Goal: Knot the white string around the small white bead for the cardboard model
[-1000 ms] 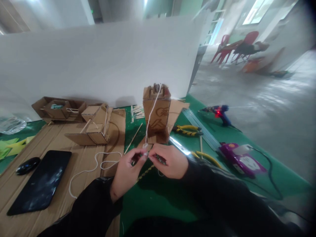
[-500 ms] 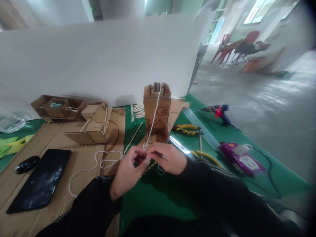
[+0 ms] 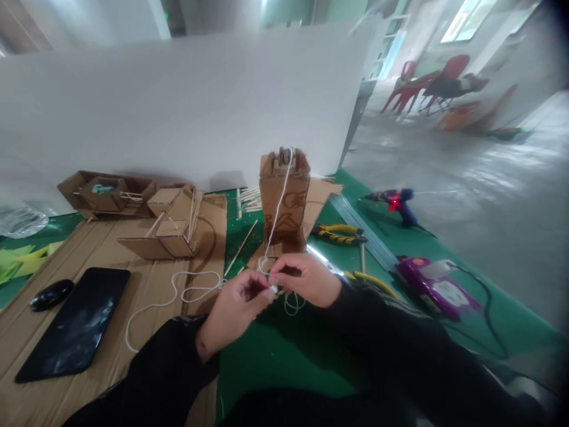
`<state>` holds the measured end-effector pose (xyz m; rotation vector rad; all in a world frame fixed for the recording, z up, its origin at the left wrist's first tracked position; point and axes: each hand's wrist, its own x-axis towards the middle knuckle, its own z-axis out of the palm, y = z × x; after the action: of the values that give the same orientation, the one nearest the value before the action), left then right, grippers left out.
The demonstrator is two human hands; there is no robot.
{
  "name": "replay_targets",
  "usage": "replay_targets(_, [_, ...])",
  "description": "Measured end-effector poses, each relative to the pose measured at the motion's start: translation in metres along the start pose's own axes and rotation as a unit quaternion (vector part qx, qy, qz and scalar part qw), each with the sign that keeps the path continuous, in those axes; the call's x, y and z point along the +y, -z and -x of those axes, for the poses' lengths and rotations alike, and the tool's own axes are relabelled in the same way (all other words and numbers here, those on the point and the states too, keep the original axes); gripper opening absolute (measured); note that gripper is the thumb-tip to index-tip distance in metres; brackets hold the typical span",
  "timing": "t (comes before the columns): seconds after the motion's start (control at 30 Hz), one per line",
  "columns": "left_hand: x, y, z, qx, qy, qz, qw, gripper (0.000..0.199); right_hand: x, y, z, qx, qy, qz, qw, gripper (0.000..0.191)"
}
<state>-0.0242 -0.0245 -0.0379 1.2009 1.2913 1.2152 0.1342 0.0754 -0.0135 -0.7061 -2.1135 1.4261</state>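
Note:
White string (image 3: 280,204) runs from the top of an upright cardboard tower (image 3: 284,198) down to my two hands. My left hand (image 3: 237,299) is closed in a pinch, with a small white bit at its thumb tip that looks like string. Facing it, my right hand (image 3: 309,279) pinches at the same spot, fingertips touching or nearly so. A thin loop of string (image 3: 294,304) hangs below the right hand. More string (image 3: 174,290) curls over the cardboard sheet to the left. The exact strand between the fingers is partly hidden.
Pliers (image 3: 340,233), a glue gun (image 3: 393,203) with a red light and a purple power strip (image 3: 433,287) lie at right. On the cardboard sheet (image 3: 153,284) are a black tablet (image 3: 75,323), a mouse (image 3: 52,295) and a cardboard model (image 3: 171,228). Sticks (image 3: 250,200) lie behind.
My fingertips have shifted slightly right, still pinched together. The right hand has turned a little, and the loop of string below it shows more fully.

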Motion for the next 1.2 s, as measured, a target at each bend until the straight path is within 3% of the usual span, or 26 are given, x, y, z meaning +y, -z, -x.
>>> replay_targets(0.1, [-0.001,-0.001,-0.001,-0.028,0.044,0.064,0.997,0.012,-0.002,0.001,0.001,0.014,0.097,0.034,0.995,0.019])
replay_targets(0.2, [0.002,-0.003,0.001,-0.027,0.064,0.11,0.991,0.014,-0.001,0.0,0.001,0.019,0.132,0.037,0.99,0.017])
replay_targets(0.37, [0.005,-0.006,0.002,0.024,0.061,0.142,0.988,0.022,0.0,-0.002,0.002,0.04,0.114,0.06,0.991,0.015])
replay_targets(0.6, [0.001,-0.004,0.001,0.037,0.025,0.166,0.985,0.028,0.002,-0.006,0.0,0.057,0.09,0.088,0.99,0.014])
replay_targets(0.77, [0.006,-0.003,0.001,0.057,-0.031,0.072,0.995,0.012,0.003,-0.008,0.0,0.067,0.074,0.119,0.988,0.014])
replay_targets(1.2, [0.005,0.005,0.0,0.138,-0.057,-0.026,0.988,0.02,0.012,-0.014,0.002,0.035,0.068,0.129,0.989,0.012])
